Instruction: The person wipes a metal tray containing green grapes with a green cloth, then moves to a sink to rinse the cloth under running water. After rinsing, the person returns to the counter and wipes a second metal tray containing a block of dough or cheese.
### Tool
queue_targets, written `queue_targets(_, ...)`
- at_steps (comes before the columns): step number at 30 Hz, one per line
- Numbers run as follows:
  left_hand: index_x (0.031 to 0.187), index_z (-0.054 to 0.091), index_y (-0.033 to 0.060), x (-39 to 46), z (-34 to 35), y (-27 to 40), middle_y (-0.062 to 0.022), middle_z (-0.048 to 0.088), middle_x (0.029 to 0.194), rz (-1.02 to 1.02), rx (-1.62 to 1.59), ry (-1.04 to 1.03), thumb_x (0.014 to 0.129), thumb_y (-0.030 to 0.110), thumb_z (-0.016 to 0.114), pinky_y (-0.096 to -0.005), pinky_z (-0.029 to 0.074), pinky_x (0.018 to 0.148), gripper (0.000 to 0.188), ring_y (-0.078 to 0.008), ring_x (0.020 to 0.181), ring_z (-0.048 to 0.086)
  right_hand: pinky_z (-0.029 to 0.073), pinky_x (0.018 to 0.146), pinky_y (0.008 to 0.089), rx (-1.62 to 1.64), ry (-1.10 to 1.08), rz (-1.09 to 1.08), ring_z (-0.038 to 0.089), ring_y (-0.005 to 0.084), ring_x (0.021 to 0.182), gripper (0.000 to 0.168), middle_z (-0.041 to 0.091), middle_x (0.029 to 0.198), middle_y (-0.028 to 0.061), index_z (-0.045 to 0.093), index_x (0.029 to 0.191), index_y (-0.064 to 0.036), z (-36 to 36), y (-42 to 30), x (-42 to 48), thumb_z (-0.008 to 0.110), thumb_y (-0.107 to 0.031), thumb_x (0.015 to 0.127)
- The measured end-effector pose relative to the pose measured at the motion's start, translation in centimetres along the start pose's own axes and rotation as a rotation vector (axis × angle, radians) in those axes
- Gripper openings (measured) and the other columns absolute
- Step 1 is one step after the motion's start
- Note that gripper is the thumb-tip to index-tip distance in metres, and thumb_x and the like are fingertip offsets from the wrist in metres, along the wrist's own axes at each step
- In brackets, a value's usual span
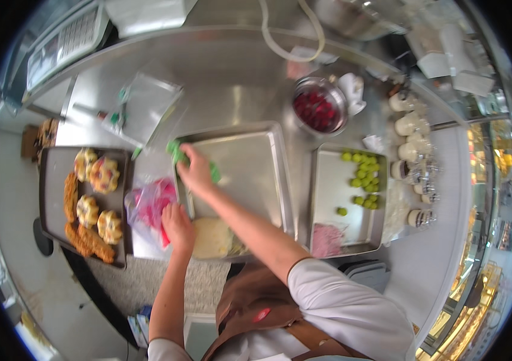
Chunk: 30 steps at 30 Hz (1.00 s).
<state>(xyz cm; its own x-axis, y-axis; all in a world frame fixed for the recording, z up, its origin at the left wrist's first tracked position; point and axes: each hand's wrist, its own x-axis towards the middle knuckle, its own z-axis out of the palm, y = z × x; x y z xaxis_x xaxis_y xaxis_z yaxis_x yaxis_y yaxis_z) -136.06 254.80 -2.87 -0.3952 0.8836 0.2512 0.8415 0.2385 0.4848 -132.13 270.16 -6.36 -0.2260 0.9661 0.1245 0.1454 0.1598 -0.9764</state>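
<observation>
My right hand (197, 169) grips a crumpled green cloth (215, 172) over the left rim of a large metal baking tray (242, 171). Part of the cloth sticks out past the fingers on both sides. My left hand (178, 228) is lower, at that tray's left side, against a clear plastic bag (141, 205) with bright pink contents. Its fingers are curled, and their hold on the bag is hidden. A pale flat sheet of food (211, 238) lies at the tray's near end, partly covered by my right forearm.
At left, a dark tray (55, 189) bears several breads. A smaller tray (328, 180) at right holds green grapes (364, 173) and pink shreds (327, 239). Behind stands a steel bowl (339, 124) of dark red fruit. Several filled cups (407, 124) line the right edge.
</observation>
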Motion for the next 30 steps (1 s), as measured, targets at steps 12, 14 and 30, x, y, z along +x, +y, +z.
queue_targets(12,0.085,0.052,-0.0011,0.6,1.1,0.9,-0.0205,0.053,0.086,-0.004,0.027,0.046,0.093,0.006,0.050,-0.0506,0.041,0.075,0.011,-0.0410,0.083,0.051,0.051,0.081,0.0332,0.061,-0.199,0.192,0.062,0.0161,0.090,0.038,0.064,0.098,0.0062,0.054,0.120,-0.005,-6.1,0.5,-2.5,0.070,-0.014,0.086)
queue_targets(14,0.085,0.052,-0.0006,0.5,0.9,0.9,-0.0203,0.053,0.085,-0.018,0.021,0.071,0.092,0.005,0.051,-0.0510,0.042,0.075,0.009,-0.0413,0.083,0.052,0.047,0.094,0.0357,0.045,-0.053,0.017,0.059,0.0208,0.108,0.046,0.061,0.119,0.0129,0.048,0.129,-0.006,-5.4,-0.4,0.4,0.068,-0.012,0.088)
queue_targets(30,0.086,0.054,0.0016,0.2,0.8,0.7,-0.0161,0.056,0.086,-0.027,0.037,0.019,0.093,0.007,0.052,-0.0457,0.041,0.073,0.009,-0.0355,0.082,0.052,0.051,0.081,0.0427,-0.115,-0.355,0.072,0.064,0.0382,0.093,0.027,0.066,0.098,0.0190,0.063,0.102,-0.002,-5.0,-1.7,-7.1,0.068,-0.004,0.076)
